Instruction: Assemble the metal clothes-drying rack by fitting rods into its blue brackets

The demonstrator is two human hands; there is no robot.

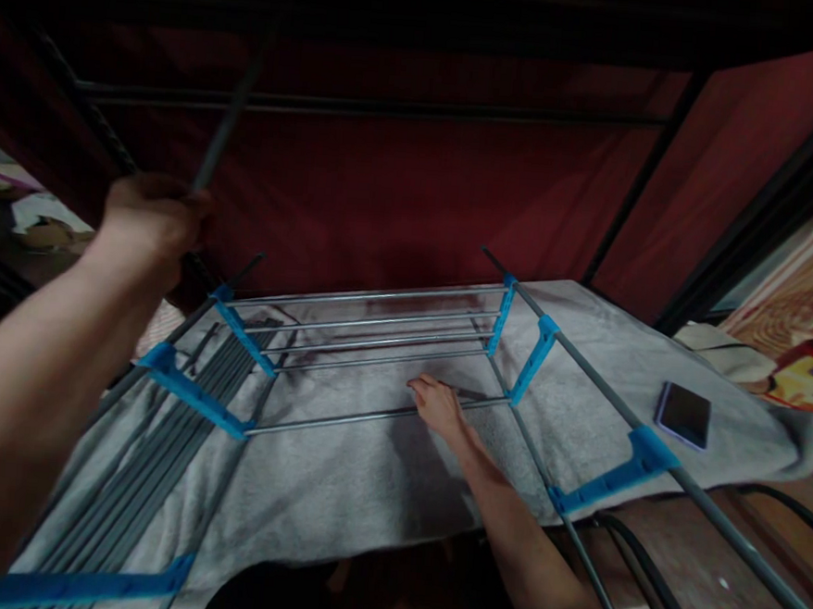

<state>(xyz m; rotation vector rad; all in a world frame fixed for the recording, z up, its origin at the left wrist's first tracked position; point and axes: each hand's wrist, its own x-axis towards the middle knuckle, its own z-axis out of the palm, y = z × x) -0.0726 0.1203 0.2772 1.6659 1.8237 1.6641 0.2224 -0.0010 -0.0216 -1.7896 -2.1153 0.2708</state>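
Raised at the upper left, my left hand (158, 213) is closed around a grey metal tube (227, 130) that slants up out of view. Lower down, my right hand (438, 404) has its fingers curled over the front crossbar (343, 421) of a rack frame. Thin metal rods span between blue plastic brackets on the left and right; one is the left bracket (195, 396), another the right bracket (534, 360). A long grey side pole (596, 378) runs through the right brackets. The nearest right bracket (617, 472) and nearest left bracket (94, 589) show no rod between them.
Several loose grey tubes (159, 454) lie bundled at the left on a grey blanket (337, 504). A phone (683, 414) rests on the blanket at the right. Behind hangs dark red fabric (400, 202) with a dark metal bar (392, 111) across it.
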